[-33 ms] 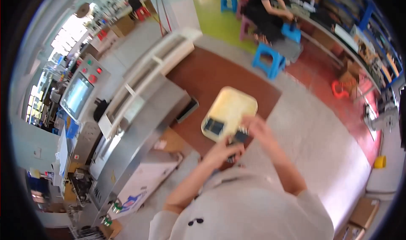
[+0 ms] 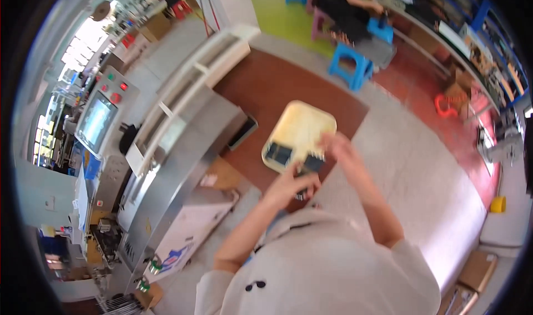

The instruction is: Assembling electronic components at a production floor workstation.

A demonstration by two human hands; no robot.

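A cream-coloured shallow tray (image 2: 305,120) with rounded corners lies in front of me on a brown surface. Inside its near left part are flat dark pieces (image 2: 278,154). Another dark rectangular piece (image 2: 315,160) shows at the near right corner, between my hands. My left hand (image 2: 287,186) is at the tray's near edge, its fingers curled round a small dark block (image 2: 301,194) whose kind I cannot make out. Over the right edge of the tray hovers my right hand (image 2: 341,150), blurred; its fingertips are not clear enough to show whether they pinch anything.
A long metal machine (image 2: 186,131) with a white railed frame and a control panel (image 2: 100,118) stands on my left. A white box (image 2: 189,226) sits beneath it. Blue stools (image 2: 351,66) and a seated person (image 2: 347,4) at a bench are at the far right.
The whole view has shifted a little, so the tray and both hands appear slightly higher in the picture. Relative to the tray, my hands have hardly moved.
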